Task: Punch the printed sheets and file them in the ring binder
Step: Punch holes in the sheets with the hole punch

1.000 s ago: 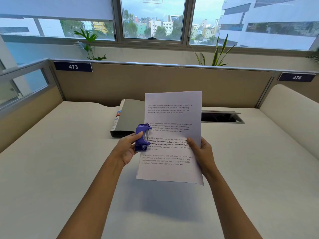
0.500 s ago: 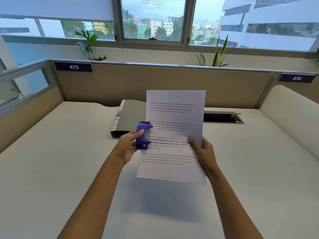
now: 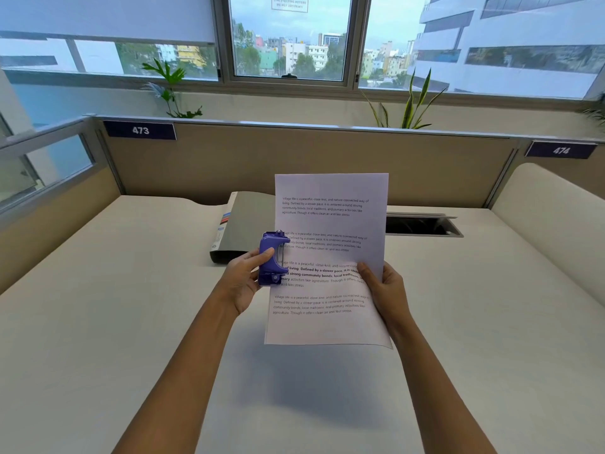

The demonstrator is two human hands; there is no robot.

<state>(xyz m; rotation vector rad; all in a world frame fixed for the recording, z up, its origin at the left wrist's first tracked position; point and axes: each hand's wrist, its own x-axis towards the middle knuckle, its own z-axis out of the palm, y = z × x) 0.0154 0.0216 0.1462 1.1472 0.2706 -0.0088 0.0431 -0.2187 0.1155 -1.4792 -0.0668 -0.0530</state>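
One purple plastic hole punch [image 3: 271,257], gripped by left hand [image 3: 240,285], astride left edge of white printed sheets [image 3: 330,326]; right hand [image 3: 388,290] pinching opposite edge.

Pale desk [image 3: 98,322], grey ring binder [image 3: 248,221] flat on it near the far edge

- dark blue plate [image 3: 140,130] on the beige partition [image 3: 294,158], left: "473" in white
- second dark blue plate [image 3: 560,150], right: "474"
- white printed sheet [image 3: 330,257]: same paragraph four times, opening "Village life is a peaceful, close-knit, and nature-connected way of living"; third copy partly bold
- window notice [image 3: 290,3]: illegible
- grey ring binder [image 3: 252,217], spine label: too small to read
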